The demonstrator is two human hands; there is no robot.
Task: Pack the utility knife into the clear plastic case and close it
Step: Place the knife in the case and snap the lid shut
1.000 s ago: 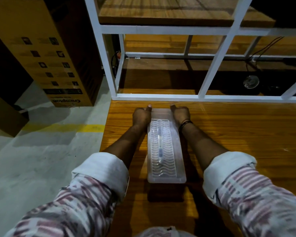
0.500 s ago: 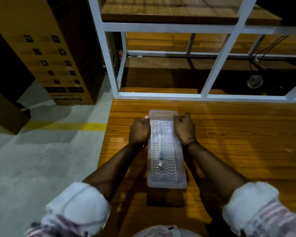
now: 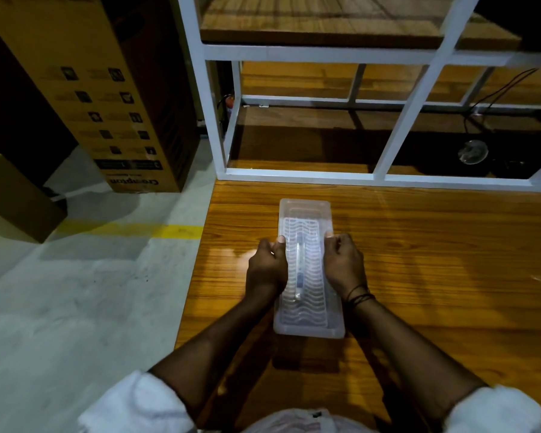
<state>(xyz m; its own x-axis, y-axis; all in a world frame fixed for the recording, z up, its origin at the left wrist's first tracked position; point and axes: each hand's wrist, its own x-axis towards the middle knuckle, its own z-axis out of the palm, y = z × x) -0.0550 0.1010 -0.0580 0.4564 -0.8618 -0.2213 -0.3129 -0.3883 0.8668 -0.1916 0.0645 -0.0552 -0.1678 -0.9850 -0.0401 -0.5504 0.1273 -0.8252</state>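
From the head camera, the left hand (image 3: 267, 270) and right hand (image 3: 344, 267) curl their fingers around the long sides of the clear plastic case (image 3: 306, 270), I think to press it shut. It lies on the wooden table (image 3: 434, 276). The utility knife (image 3: 300, 273) lies inside.

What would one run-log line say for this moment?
knife: inside clear case | left hand, right hand: pressing its long sides | table: under case

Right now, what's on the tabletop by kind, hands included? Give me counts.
Clear plastic case: 1
Utility knife, inside the case: 1
Hands: 2, left hand and right hand, one pressing each long side of the case
Total: 4
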